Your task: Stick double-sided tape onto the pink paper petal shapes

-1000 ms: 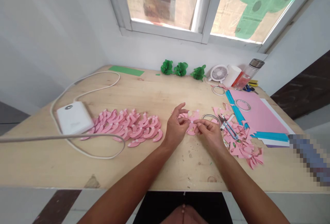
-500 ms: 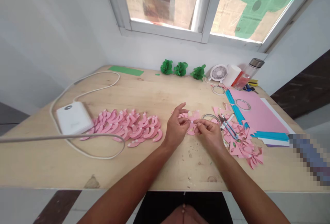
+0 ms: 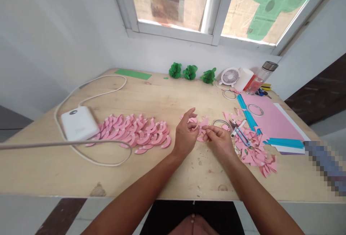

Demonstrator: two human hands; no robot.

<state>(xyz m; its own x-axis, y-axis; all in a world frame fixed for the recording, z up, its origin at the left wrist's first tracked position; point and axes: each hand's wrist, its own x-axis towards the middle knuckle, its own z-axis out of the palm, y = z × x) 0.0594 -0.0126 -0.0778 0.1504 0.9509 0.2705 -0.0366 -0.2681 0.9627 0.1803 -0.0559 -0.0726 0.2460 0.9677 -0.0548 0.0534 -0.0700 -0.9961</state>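
Note:
Close together over the table's middle, my left hand (image 3: 186,134) and my right hand (image 3: 219,139) each pinch with thumb and index finger at a small pink paper piece (image 3: 200,128). The left hand's other fingers are raised. Part of the piece is hidden behind the fingertips, and more pink paper lies right behind it. Left of my hands, curved pink paper strips (image 3: 146,134) with white spots at their tips lie in overlapping rows. Pink paper scraps (image 3: 255,154) are heaped on the right, with blue-handled scissors (image 3: 241,134) on top and a roll of tape (image 3: 221,124) beside them.
A white power bank (image 3: 79,123) with a looping cable (image 3: 102,163) sits at left. Along the back are green paper shapes (image 3: 190,72), a small fan (image 3: 229,76) and a glass bottle (image 3: 260,78). Pink sheets (image 3: 281,119) with blue strips lie at right.
Both hands stay in nearly the same place, still pinching. The small paper piece between the fingertips has shifted slightly; the rest of the table looks the same.

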